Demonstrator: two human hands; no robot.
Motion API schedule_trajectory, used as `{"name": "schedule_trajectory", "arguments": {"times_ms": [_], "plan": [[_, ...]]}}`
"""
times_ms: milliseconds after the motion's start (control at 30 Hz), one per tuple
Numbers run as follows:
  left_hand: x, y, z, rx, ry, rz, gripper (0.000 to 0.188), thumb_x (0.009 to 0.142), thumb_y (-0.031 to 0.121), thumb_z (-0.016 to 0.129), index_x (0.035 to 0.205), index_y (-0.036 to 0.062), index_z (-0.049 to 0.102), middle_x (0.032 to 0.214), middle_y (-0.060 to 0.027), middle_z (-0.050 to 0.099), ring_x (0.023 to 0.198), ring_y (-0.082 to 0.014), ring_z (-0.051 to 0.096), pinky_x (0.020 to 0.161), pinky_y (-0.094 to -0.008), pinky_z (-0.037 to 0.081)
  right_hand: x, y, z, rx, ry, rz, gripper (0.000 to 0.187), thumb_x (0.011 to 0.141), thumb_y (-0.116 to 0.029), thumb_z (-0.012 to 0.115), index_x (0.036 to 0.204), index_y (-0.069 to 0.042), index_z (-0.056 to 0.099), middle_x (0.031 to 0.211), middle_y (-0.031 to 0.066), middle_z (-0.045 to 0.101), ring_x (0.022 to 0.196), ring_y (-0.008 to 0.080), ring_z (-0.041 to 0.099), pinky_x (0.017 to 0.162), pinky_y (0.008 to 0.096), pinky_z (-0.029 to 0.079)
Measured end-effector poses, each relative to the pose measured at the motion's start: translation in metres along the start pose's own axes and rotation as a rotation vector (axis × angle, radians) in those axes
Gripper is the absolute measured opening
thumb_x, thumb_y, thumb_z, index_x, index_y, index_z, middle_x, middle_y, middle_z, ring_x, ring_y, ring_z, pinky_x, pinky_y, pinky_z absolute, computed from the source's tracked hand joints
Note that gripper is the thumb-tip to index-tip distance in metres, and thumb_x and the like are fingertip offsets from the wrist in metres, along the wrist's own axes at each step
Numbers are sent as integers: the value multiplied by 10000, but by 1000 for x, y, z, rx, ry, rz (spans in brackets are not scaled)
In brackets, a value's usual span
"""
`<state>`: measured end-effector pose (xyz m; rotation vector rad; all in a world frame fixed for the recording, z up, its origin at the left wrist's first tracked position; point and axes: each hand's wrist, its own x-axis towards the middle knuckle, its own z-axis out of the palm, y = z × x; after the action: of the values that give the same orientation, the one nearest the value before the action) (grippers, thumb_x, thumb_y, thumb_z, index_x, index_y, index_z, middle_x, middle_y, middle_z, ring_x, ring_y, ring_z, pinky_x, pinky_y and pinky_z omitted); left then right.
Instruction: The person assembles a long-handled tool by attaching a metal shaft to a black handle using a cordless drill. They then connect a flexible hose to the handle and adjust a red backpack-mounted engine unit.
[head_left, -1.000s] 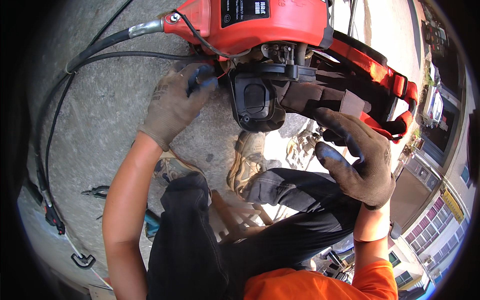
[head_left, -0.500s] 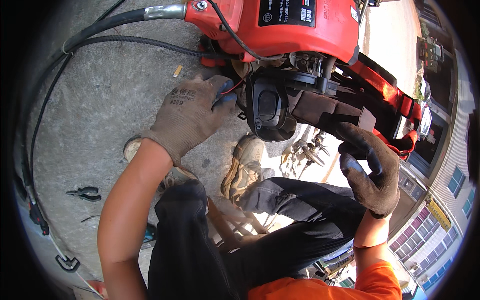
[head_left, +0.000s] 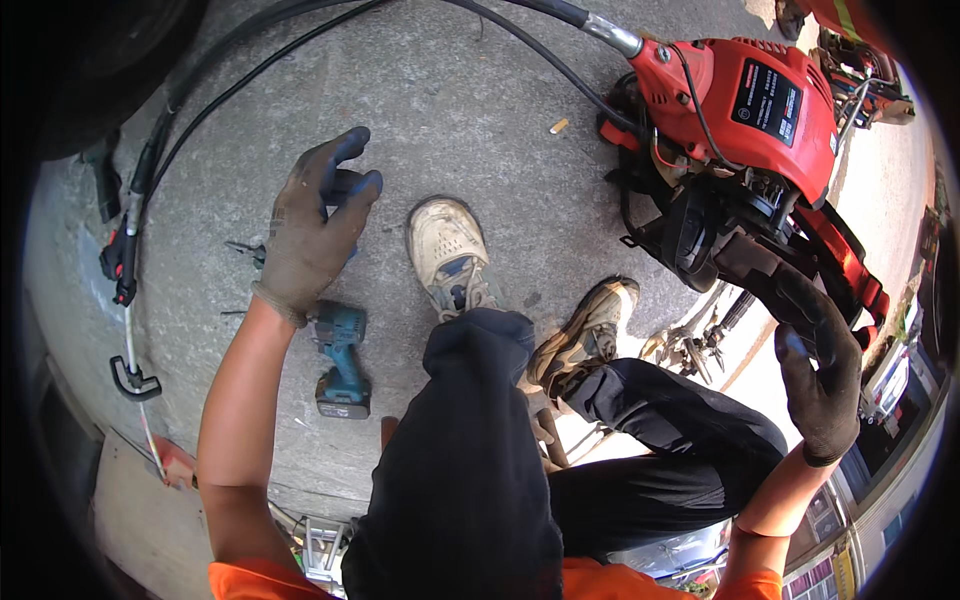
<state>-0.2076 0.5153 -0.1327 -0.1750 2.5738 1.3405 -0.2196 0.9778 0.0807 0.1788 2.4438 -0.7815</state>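
Note:
My left hand [head_left: 318, 222], in a grey-brown glove with dark fingertips, hovers over the concrete with its fingers apart and nothing in them. Below it lies a teal cordless power tool [head_left: 342, 362], and pliers [head_left: 246, 250] lie beside the palm, partly covered by it. At the upper right stands a red backpack engine [head_left: 775, 105] with a black air-filter-like housing [head_left: 690, 230] and a loose-looking red wire [head_left: 662, 158]. My gloved right hand [head_left: 815, 365] is just below the engine's straps and pad, fingers apart; whether its fingertips touch the pad, I cannot tell.
A thick black flexible hose [head_left: 545, 12] runs from the engine around the upper left to a pole with a black handle [head_left: 135, 380]. A cigarette butt [head_left: 559, 126] lies on the ground. My shoes [head_left: 445, 245] stand between the hands. Another person's orange clothing [head_left: 860, 20] shows at the top right.
My left hand has left the engine's wire area and moved left over the ground. The view has swung left, so the engine now sits further right. The power tool has come into fuller view.

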Motion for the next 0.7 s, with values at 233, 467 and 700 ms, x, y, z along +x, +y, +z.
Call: {"name": "schedule_trajectory", "arguments": {"times_ms": [233,467,700], "plan": [[-213,-139,-116,-256,610,-614,357,1058,160,699,1395,51,650,1088,-29,703,856,-101,664,689,-257,538,-15,-15,-12,-230,70,-245,506,1027,-195,641,1478,33,611,1415,205,684,1330,281,637,1134,421,478],[-238,-144,-44,-374,560,-787,466,1021,274,761,1387,18,628,1174,-82,714,908,-182,709,743,-320,578,-16,-30,0,-345,62,-231,494,1054,-194,616,1490,36,598,1389,212,692,1312,280,649,1112,430,496],[-104,-179,18,379,402,-957,891,840,588,818,1458,3,557,1400,-346,575,1324,-517,575,1113,-546,477,-15,-56,5,-174,61,-247,485,1007,-138,689,1443,60,618,1328,222,715,1223,276,718,1034,380,554]]}}
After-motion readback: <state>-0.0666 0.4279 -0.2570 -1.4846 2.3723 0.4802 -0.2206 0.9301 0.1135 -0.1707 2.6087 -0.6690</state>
